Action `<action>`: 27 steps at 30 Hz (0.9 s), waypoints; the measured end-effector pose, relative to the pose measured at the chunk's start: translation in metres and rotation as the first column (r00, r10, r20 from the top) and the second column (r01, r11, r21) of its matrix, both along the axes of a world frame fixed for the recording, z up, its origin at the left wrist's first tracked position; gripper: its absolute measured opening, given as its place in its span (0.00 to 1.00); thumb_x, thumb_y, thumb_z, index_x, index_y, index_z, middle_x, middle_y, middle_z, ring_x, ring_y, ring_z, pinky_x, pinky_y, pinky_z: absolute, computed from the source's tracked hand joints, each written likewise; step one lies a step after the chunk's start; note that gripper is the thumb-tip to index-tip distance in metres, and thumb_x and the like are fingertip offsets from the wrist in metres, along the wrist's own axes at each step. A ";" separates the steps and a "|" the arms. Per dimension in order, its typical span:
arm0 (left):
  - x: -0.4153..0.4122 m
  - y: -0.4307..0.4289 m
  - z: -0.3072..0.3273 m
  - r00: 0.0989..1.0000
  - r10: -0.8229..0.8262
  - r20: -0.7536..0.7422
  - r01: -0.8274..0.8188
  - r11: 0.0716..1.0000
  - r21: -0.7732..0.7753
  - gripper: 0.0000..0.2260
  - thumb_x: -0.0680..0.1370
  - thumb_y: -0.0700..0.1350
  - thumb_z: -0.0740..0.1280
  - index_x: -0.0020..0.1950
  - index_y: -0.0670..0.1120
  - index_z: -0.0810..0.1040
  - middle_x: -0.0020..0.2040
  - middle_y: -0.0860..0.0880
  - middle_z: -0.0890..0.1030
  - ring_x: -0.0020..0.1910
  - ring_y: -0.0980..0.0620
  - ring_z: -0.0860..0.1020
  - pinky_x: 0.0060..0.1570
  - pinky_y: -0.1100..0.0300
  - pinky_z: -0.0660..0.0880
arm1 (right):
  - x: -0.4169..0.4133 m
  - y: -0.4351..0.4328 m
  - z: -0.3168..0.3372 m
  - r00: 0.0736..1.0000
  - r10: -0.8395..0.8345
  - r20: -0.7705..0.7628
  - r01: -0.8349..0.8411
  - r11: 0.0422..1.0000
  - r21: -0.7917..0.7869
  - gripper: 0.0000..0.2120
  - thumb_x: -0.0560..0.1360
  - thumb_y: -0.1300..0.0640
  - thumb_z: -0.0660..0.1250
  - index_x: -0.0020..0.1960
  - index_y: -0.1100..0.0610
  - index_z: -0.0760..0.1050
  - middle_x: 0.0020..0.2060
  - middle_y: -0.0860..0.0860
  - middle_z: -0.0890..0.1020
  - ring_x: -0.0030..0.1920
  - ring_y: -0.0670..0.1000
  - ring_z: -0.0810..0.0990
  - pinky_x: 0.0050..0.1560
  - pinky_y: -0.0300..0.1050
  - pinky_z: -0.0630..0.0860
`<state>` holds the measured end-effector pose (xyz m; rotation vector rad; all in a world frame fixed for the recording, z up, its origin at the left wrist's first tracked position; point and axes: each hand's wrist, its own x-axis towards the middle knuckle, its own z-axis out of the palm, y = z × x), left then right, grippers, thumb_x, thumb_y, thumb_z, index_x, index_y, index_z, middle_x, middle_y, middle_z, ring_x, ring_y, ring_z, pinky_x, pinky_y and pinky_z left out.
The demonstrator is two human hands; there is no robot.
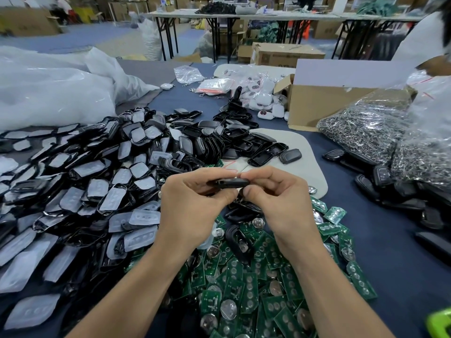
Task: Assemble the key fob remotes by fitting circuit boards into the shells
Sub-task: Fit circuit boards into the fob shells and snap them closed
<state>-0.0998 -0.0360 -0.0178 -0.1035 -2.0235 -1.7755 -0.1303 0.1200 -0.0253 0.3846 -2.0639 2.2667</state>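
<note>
Both hands [195, 203] [278, 203] pinch shell [228, 183]; bag [393, 97] holds rings [353, 132].

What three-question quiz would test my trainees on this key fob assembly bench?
1. True or false: the left hand and right hand both pinch one black plastic key fob shell.
2. The pile of green circuit boards lies: A under the forearms; B inside a box; C on a far table.
3. Fill in: the clear plastic bag at right holds shiny metal ____.
Key: 1 true; 2 A; 3 rings.
</note>
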 end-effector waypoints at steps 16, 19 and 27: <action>0.005 -0.002 0.001 0.990 0.034 -0.133 -0.048 0.993 -0.105 0.17 0.65 0.40 0.85 0.51 0.53 0.89 0.48 0.56 0.89 0.50 0.50 0.87 0.51 0.58 0.83 | 0.003 -0.003 -0.001 0.987 0.155 0.035 -0.157 0.984 0.079 0.12 0.75 0.69 0.71 0.49 0.54 0.86 0.39 0.53 0.88 0.38 0.51 0.86 0.42 0.43 0.83; 0.005 -0.003 0.001 0.990 0.038 -0.138 -0.053 0.992 -0.111 0.19 0.64 0.39 0.85 0.51 0.53 0.89 0.49 0.55 0.89 0.50 0.50 0.87 0.51 0.60 0.83 | 0.003 -0.007 -0.002 0.979 0.190 0.068 -0.195 0.977 0.084 0.13 0.77 0.70 0.69 0.48 0.54 0.85 0.36 0.53 0.87 0.36 0.49 0.84 0.42 0.46 0.84; 0.008 0.001 0.003 0.993 0.014 -0.117 -0.032 0.988 -0.150 0.25 0.64 0.37 0.85 0.52 0.62 0.88 0.50 0.61 0.88 0.52 0.55 0.86 0.52 0.63 0.81 | 0.003 -0.006 -0.005 0.985 0.170 0.041 -0.174 0.970 0.171 0.17 0.71 0.71 0.68 0.48 0.51 0.86 0.38 0.52 0.87 0.38 0.50 0.86 0.41 0.45 0.83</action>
